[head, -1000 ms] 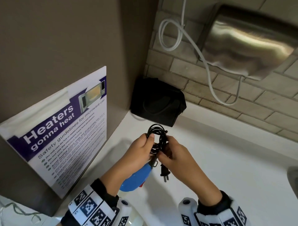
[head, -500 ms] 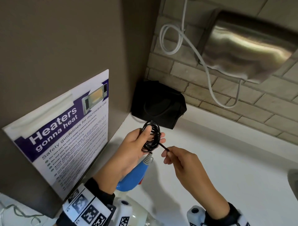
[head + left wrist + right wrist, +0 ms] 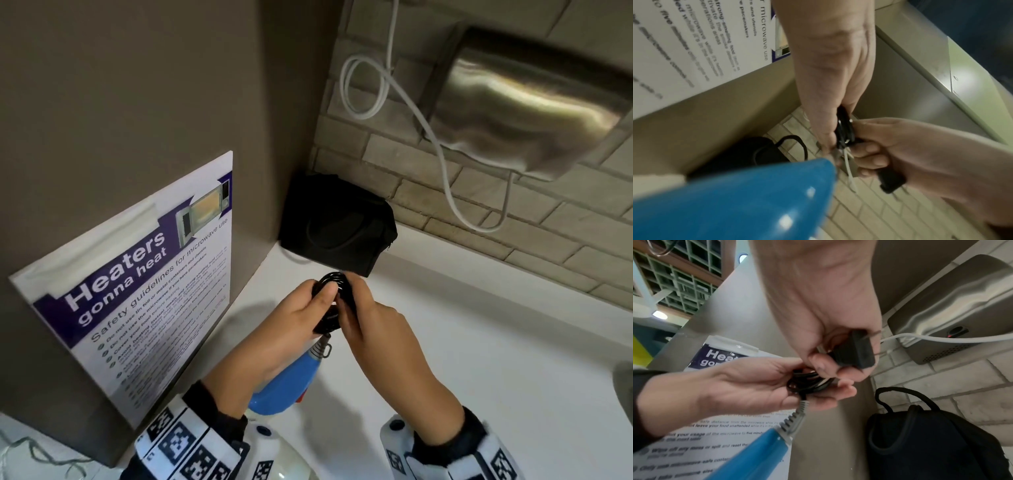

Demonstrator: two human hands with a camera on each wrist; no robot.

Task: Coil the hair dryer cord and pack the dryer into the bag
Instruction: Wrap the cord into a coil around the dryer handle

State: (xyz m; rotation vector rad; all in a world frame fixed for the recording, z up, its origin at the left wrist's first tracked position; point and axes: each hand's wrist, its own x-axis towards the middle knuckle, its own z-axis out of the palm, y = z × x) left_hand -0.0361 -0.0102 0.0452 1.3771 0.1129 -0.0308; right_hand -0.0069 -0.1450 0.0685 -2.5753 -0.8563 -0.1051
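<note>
The black cord coil [image 3: 337,286] is held above the white counter, with my left hand [image 3: 320,299] pinching it between thumb and fingers. The blue hair dryer [image 3: 286,385] hangs below the coil by its grey strain relief [image 3: 795,418]. My right hand [image 3: 347,310] is pressed against the coil's right side, its fingers curled round the black plug [image 3: 855,351]. Beyond the hands, the black bag [image 3: 337,226] sits in the corner of the counter; its opening is not visible. The left wrist view shows the coil [image 3: 844,128] squeezed between both hands.
A steel hand dryer [image 3: 527,102] with a looped white cable [image 3: 442,150] hangs on the brick wall at the right. A microwave safety poster [image 3: 147,284] is on the grey panel to the left. The white counter [image 3: 479,342] stretches to the right.
My right hand, which had drawn the cord end out to the right, has come back against the coil with the plug in it. Left hand still holds the coil.
</note>
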